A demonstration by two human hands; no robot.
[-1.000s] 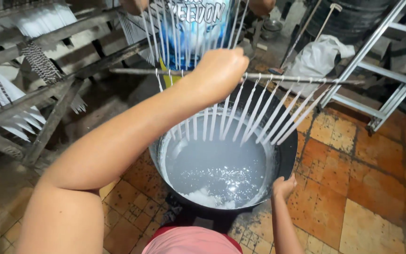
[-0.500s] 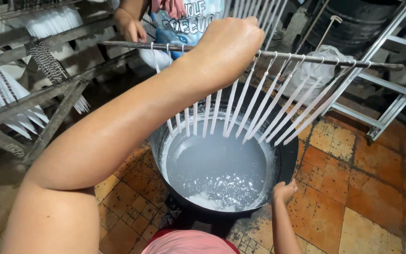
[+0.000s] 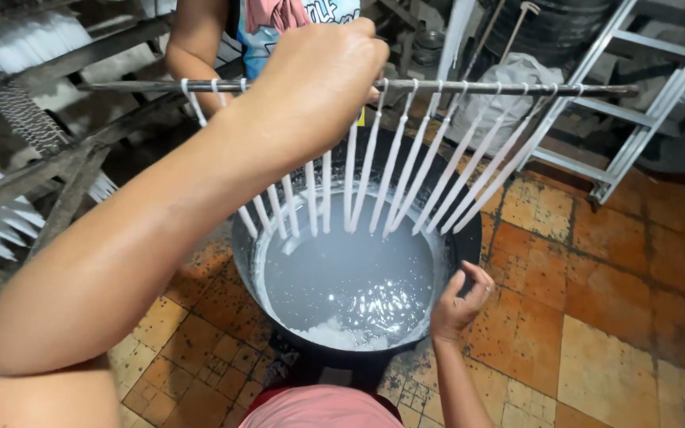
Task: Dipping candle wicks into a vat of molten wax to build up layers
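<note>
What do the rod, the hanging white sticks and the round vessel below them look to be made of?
Rod: probably metal or wood, dull grey, thin and straight. White sticks: look like wax candles, matte white, tapered, each hung from the rod by a loop. Vessel: likely dark metal, its black rim crusted white, holding a glossy pale liquid, perhaps melted wax.

Metal ladder (image 3: 636,95) leaning far right; white sack (image 3: 489,99) beside it; wooden rack (image 3: 57,170) left, possibly holding candles.
</note>
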